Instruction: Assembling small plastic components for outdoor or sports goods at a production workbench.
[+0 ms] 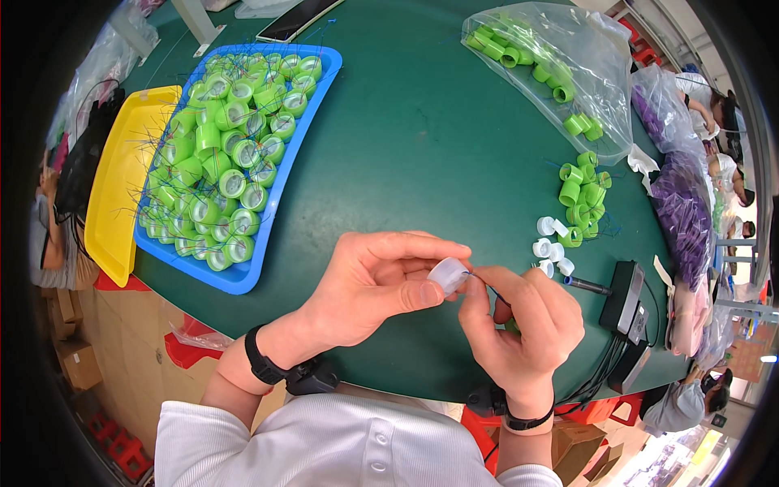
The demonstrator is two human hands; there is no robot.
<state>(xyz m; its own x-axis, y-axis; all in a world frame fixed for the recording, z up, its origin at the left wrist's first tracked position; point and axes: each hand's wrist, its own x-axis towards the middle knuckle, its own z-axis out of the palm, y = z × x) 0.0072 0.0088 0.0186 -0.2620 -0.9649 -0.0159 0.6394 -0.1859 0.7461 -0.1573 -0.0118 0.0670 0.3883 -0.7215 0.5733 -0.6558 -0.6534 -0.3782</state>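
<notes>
My left hand (361,284) is closed around a small translucent white plastic cap (448,277), held between thumb and fingers above the green table. Thumb and forefinger of my right hand (523,325) pinch together at the cap's right end, on a thin dark wire (470,275). A bit of green shows beneath my right hand, mostly hidden. Beyond that hand lie several loose white caps (544,247) and a pile of green plastic rings (580,195), some with thin wires.
On the left, a blue tray (272,213) is heaped with green rings holding white caps and wires. Beside it lies a yellow tray (108,195). A clear bag (596,57) of green pieces, a phone (299,19), a pen-like tool (588,285) and a black box (623,296) surround the work area.
</notes>
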